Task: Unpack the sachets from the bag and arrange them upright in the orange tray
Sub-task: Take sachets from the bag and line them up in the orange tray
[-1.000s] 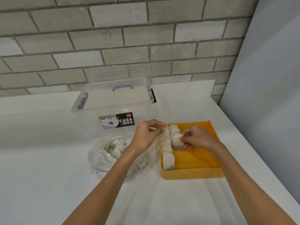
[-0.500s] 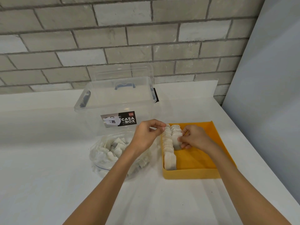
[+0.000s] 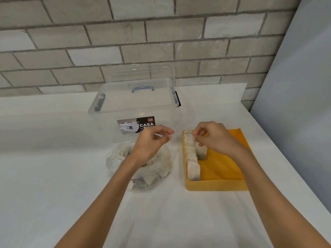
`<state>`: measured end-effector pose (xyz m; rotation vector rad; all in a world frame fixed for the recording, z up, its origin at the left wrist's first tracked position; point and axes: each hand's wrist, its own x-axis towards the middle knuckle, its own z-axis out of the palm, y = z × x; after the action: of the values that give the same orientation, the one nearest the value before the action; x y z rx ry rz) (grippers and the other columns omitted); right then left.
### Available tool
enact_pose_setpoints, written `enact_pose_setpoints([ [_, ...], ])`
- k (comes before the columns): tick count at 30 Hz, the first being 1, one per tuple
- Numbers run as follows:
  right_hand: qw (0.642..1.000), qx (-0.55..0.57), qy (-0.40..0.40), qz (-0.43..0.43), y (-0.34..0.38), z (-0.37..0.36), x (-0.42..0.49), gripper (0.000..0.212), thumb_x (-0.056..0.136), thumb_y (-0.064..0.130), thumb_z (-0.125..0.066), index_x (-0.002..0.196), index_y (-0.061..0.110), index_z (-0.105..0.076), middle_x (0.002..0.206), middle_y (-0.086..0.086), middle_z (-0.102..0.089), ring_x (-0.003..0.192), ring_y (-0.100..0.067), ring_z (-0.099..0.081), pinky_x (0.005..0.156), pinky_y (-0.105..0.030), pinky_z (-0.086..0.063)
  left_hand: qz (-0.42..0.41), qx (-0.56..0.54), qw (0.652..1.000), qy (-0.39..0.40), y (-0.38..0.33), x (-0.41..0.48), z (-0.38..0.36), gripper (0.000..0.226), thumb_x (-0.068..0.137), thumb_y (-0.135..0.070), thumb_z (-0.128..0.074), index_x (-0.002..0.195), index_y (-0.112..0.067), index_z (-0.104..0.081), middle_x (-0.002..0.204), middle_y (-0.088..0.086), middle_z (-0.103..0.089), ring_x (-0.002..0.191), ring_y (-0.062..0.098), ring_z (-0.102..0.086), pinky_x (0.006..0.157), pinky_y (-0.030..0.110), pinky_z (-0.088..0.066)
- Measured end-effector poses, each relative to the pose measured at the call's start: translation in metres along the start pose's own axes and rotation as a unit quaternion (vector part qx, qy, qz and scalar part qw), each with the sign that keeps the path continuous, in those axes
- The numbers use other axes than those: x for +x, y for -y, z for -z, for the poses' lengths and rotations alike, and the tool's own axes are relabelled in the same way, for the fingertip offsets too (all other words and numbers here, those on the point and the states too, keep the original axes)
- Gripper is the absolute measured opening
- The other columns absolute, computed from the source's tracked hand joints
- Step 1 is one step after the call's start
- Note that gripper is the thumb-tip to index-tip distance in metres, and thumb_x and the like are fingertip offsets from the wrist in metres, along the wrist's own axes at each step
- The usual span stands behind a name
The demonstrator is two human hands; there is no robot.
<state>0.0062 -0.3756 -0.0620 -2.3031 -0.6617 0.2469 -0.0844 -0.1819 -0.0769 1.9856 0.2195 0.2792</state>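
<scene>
An orange tray lies on the white table, right of centre. A row of several white sachets stands upright along its left wall. Beside that row a second row begins with a sachet, whose top my right hand pinches with curled fingers. To the tray's left a clear plastic bag holds several loose sachets. My left hand hovers over the bag with fingers curled, thumb against fingertips, and no sachet shows in it.
A clear plastic storage box with a black label stands behind the bag, its lid leaning on the brick wall. A grey panel borders the table on the right. The white table extends left and toward me.
My left hand has drawn back from the tray's left row to above the bag. My right hand has set its sachet down in the second row and shifted toward the tray's far end.
</scene>
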Motion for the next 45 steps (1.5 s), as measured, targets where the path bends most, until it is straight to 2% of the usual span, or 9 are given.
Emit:
enact_pose_setpoints([
  [5,0.995,0.013,0.086,0.054,0.041,-0.030,0.005,0.007,0.084,0.014,-0.064,0.090,0.017,-0.068,0.084,-0.003,-0.070,0.070,-0.011,-0.066,0.073,-0.027,-0.053,0.014,0.107,0.992,-0.060,0.016,-0.010,0.049,0.010,0.088,-0.018,-0.067,0.094,-0.020,-0.074,0.089,-0.006,-0.070,0.065,-0.002,-0.058,0.062,0.008,-0.045],
  [13,0.979,-0.018,0.171,0.113,0.080,-0.100,0.017,0.013,0.084,0.012,-0.062,0.093,0.016,-0.070,0.086,-0.004,-0.070,0.072,-0.009,-0.060,0.066,-0.013,-0.046,0.152,0.343,0.926,-0.036,0.066,-0.033,0.095,0.016,0.080,-0.040,-0.071,0.095,-0.044,-0.069,0.127,0.003,-0.048,0.126,0.024,-0.043,0.102,0.041,-0.038],
  [19,0.973,-0.061,0.206,0.088,0.078,-0.132,0.019,0.025,0.084,0.013,-0.060,0.108,0.015,-0.066,0.095,-0.004,-0.067,0.089,-0.015,-0.061,0.075,-0.021,-0.044,0.284,0.036,0.958,-0.011,0.066,-0.058,0.094,0.046,0.086,-0.014,-0.061,0.127,-0.033,-0.054,0.124,0.000,-0.050,0.106,0.022,-0.055,0.062,0.032,-0.060],
  [23,0.966,-0.092,0.226,0.086,0.081,-0.126,0.014,0.047,0.081,0.014,-0.063,0.127,0.020,-0.058,0.107,-0.002,-0.064,0.093,-0.013,-0.055,0.079,-0.020,-0.041,0.232,-0.070,0.968,-0.058,0.065,-0.063,0.091,0.059,0.075,0.003,-0.064,0.127,-0.024,-0.056,0.127,0.007,-0.050,0.102,0.028,-0.060,0.074,0.041,-0.060],
  [29,0.969,-0.104,0.211,0.074,0.080,-0.096,0.012,0.060,0.080,0.003,-0.059,0.137,0.020,-0.047,0.108,0.001,-0.059,0.109,-0.019,-0.057,0.086,-0.021,-0.043,0.202,-0.223,0.951,-0.070,0.057,-0.061,0.085,0.062,0.080,0.020,-0.045,0.128,-0.018,-0.053,0.116,-0.003,-0.052,0.085,0.018,-0.064,0.065,0.028,-0.059],
  [31,0.972,-0.114,0.199,0.055,0.074,-0.096,0.016,0.058,0.081,-0.003,-0.052,0.135,0.017,-0.048,0.114,-0.006,-0.062,0.110,-0.022,-0.057,0.090,-0.027,-0.047,0.209,-0.186,0.959,-0.052,0.066,-0.063,0.083,0.064,0.080,0.018,-0.050,0.129,-0.022,-0.052,0.121,-0.004,-0.051,0.091,0.019,-0.063,0.070,0.029,-0.059],
  [35,0.972,-0.131,0.190,0.044,0.064,-0.106,0.018,0.052,0.083,-0.009,-0.041,0.129,0.012,-0.052,0.120,-0.011,-0.058,0.106,-0.026,-0.057,0.090,-0.034,-0.049,0.178,0.103,0.979,0.000,0.082,-0.065,0.080,0.071,0.075,-0.001,-0.067,0.137,-0.029,-0.045,0.127,0.004,-0.051,0.106,0.026,-0.058,0.091,0.034,-0.050],
  [40,0.975,-0.123,0.172,0.070,0.066,-0.110,0.023,0.044,0.086,0.002,-0.050,0.125,0.019,-0.058,0.117,-0.008,-0.053,0.103,-0.020,-0.053,0.085,-0.025,-0.042,0.133,0.177,0.975,-0.010,0.081,-0.060,0.083,0.063,0.077,-0.009,-0.072,0.133,-0.027,-0.051,0.124,0.004,-0.046,0.117,0.025,-0.048,0.098,0.027,-0.040],
  [45,0.983,-0.078,0.139,0.095,0.074,-0.111,0.020,0.030,0.088,0.008,-0.056,0.115,0.018,-0.065,0.109,-0.006,-0.056,0.093,-0.014,-0.051,0.084,-0.025,-0.046,0.064,0.263,0.957,-0.106,0.066,-0.060,0.076,0.055,0.071,-0.032,-0.078,0.122,-0.030,-0.056,0.130,-0.001,-0.038,0.119,0.023,-0.041,0.098,0.042,-0.040],
])
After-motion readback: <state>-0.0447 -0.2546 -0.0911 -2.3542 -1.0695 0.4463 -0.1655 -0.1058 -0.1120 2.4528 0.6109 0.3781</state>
